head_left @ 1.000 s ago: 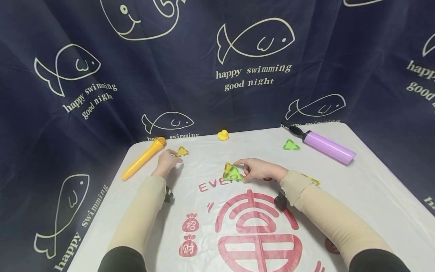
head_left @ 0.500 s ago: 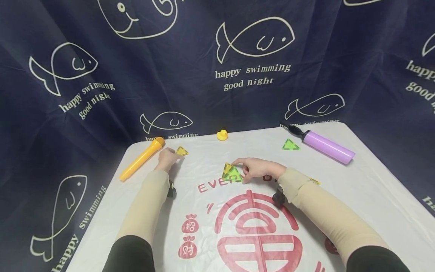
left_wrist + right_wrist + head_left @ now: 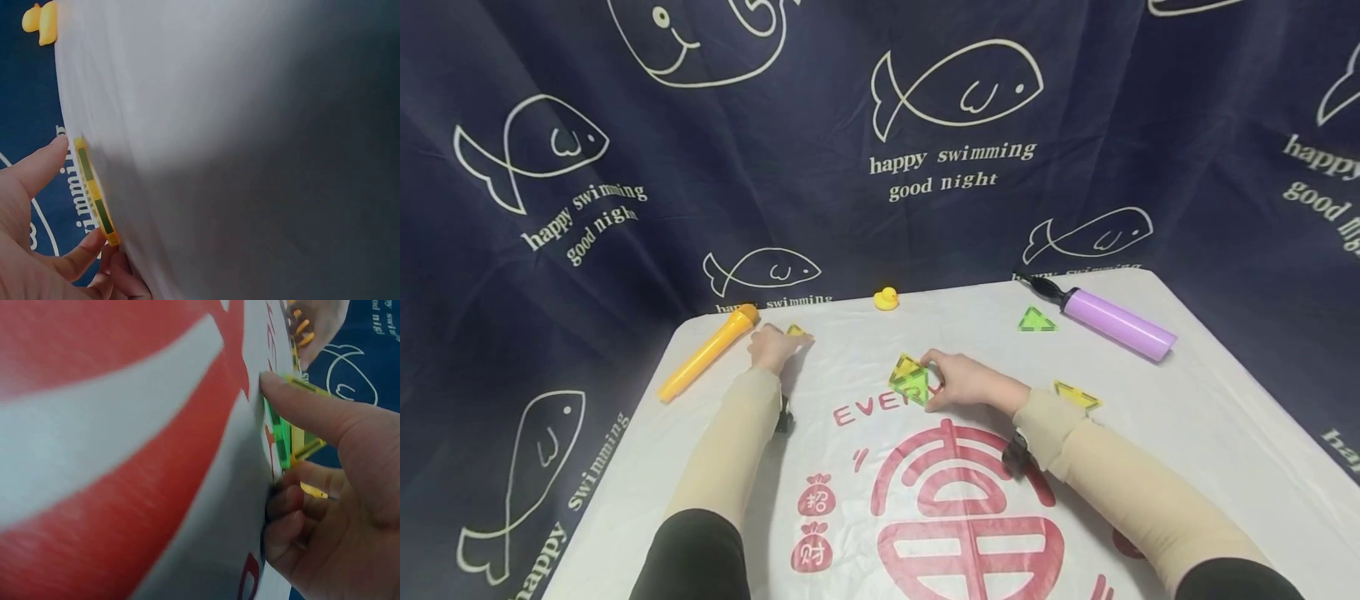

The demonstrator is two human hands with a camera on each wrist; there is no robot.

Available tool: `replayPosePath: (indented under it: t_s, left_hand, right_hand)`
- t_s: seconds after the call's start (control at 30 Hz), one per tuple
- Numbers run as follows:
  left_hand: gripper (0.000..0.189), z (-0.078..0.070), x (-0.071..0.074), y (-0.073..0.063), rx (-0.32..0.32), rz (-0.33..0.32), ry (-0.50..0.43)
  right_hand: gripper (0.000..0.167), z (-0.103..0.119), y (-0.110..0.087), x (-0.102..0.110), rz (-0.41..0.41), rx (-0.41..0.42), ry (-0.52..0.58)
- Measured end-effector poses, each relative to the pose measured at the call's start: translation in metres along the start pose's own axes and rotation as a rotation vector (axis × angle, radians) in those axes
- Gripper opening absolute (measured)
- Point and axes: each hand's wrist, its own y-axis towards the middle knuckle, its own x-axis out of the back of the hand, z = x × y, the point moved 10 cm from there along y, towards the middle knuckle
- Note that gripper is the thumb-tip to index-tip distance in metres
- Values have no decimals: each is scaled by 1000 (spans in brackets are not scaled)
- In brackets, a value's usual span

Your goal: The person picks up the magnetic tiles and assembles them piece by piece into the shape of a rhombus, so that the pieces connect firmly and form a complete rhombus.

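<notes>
In the head view my left hand point(image 3: 771, 346) is over a yellow triangular magnetic tile point(image 3: 794, 330), hiding part of it. The left wrist view has that yellow tile point(image 3: 95, 190) edge-on: index fingertip at its near end, thumb straight beside its far end with a narrow gap. My right hand point(image 3: 966, 379) holds a green triangular magnetic tile point(image 3: 914, 386) between thumb and index finger. Along its far edge a second yellow triangular tile point(image 3: 905, 367) adjoins it, the two forming a diamond. From the right wrist, the green tile point(image 3: 279, 434) appears between thumb and fingertip.
A green triangle point(image 3: 1037, 320) and a yellow triangle point(image 3: 1077, 395) lie to the right. A purple pump point(image 3: 1120, 323) with black handle is at back right, a yellow rubber duck point(image 3: 886, 298) at the back edge, an orange microphone-shaped toy point(image 3: 709, 352) at left. A dark fish-print curtain hangs behind.
The green tile at my right hand has tipped from pointing up to pointing towards me. My left hand has moved further over the left yellow tile, covering more of it.
</notes>
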Motion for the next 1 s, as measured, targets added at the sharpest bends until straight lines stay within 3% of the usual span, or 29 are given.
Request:
replayPosePath:
  t_s: [0.13, 0.37, 0.67, 0.87, 1.0]
  left_hand:
    - [97, -1, -1, -4, 12, -8, 27]
    - [95, -4, -3, -8, 11, -5, 53]
    - [102, -2, -7, -8, 30, 35, 15]
    - [108, -1, -9, -17, -5, 70, 24]
    - [96, -1, -11, -26, -46, 91, 39]
  right_hand:
    - [80, -2, -4, -1, -53, -35, -25]
    - [81, -5, -4, -1, -86, -69, -44]
    - [81, -3, -7, 2, -107, -89, -35]
    - [80, -4, -7, 2, -126, -115, -47]
    - [79, -4, -6, 1, -138, -124, -54]
